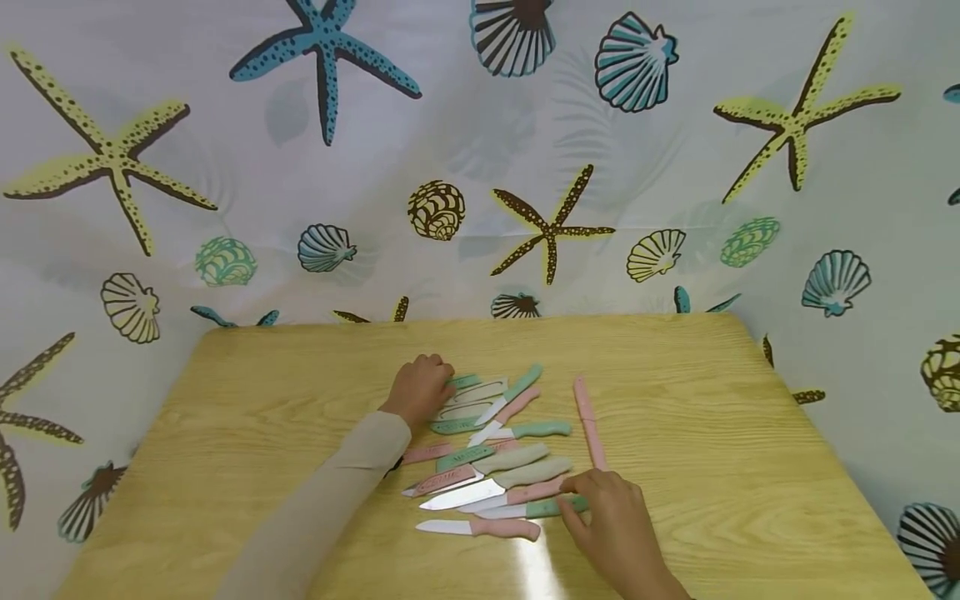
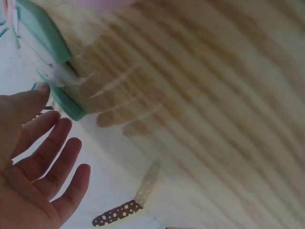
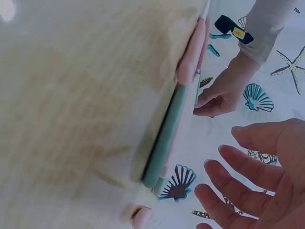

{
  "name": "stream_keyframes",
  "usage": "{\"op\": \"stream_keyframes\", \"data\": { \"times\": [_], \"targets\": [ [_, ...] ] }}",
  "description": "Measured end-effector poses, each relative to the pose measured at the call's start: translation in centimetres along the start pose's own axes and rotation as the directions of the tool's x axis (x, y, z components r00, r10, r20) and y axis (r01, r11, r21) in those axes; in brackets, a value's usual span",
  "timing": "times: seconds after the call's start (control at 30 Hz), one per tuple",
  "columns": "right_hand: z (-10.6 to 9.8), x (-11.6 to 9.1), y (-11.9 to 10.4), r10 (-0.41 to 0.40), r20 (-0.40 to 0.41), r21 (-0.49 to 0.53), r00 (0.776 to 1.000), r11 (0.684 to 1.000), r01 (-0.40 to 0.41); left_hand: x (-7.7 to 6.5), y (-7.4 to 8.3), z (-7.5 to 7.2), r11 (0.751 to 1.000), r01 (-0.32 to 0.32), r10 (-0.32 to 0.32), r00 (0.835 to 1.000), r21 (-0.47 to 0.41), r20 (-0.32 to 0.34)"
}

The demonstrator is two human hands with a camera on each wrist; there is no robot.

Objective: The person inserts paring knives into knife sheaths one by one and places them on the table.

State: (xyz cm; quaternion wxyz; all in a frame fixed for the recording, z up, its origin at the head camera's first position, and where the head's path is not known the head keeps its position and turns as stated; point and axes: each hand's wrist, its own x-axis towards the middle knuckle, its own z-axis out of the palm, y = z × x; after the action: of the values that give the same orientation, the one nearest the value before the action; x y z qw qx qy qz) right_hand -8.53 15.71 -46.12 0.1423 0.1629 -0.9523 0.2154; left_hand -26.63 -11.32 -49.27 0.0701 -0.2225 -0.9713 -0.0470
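Observation:
My left hand (image 1: 422,390) is at the left end of the upper pile, beside a green knife sheath (image 1: 467,381) and pale knife sheaths (image 1: 480,392). The left wrist view shows its fingers apart and gently bent, with the thumb near the green sheath (image 2: 44,28); I cannot tell whether they touch. My right hand (image 1: 618,525) is by the handle ends of a pink-handled knife (image 1: 536,490) and a green-handled knife (image 1: 551,507). Its fingers (image 3: 257,167) are spread in the right wrist view and grip nothing. Two beige-handled knives (image 1: 534,472) lie just above them.
A pink knife in its sheath (image 1: 588,421) lies apart on the right. Nearest me is a small pink-handled knife (image 1: 506,528) with a bare white blade. More green and pink sheaths (image 1: 446,480) overlap the blades. A shell-patterned cloth (image 1: 480,275) hangs behind the wooden table (image 1: 720,433).

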Motion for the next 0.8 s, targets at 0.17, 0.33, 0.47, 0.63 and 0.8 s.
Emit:
{"op": "stream_keyframes", "data": {
  "times": [0.17, 0.33, 0.47, 0.63, 0.8],
  "targets": [
    [0.3, -0.8, -0.2, -0.019, 0.024, 0.005, 1.0, 1.0, 0.019, -0.2, -0.1, 0.8, 0.999, -0.001, 0.001, 1.0, 0.039, 0.003],
    [0.2, -1.2, -0.5, -0.01, 0.058, 0.037, 0.998, 0.999, 0.008, 0.0, 0.0, 1.0, 0.998, -0.01, 0.01, 1.0, 0.054, 0.003],
    [-0.1, -1.2, -0.8, -0.004, 0.083, 0.065, 0.997, 0.998, -0.001, 0.1, 0.2, 0.6, 0.999, -0.021, 0.021, 1.0, 0.028, -0.001],
    [-0.5, -0.9, -1.1, -0.029, 0.069, 0.064, 0.997, 0.998, 0.024, 0.1, 0.3, 0.4, 0.999, -0.031, 0.031, 0.999, -0.016, -0.012],
    [-0.8, -0.6, -1.3, -0.044, 0.056, 0.063, 0.997, 0.997, 0.041, 0.1, 0.0, 0.9, 0.999, -0.038, 0.038, 0.999, 0.0, -0.021]
  ]
}}
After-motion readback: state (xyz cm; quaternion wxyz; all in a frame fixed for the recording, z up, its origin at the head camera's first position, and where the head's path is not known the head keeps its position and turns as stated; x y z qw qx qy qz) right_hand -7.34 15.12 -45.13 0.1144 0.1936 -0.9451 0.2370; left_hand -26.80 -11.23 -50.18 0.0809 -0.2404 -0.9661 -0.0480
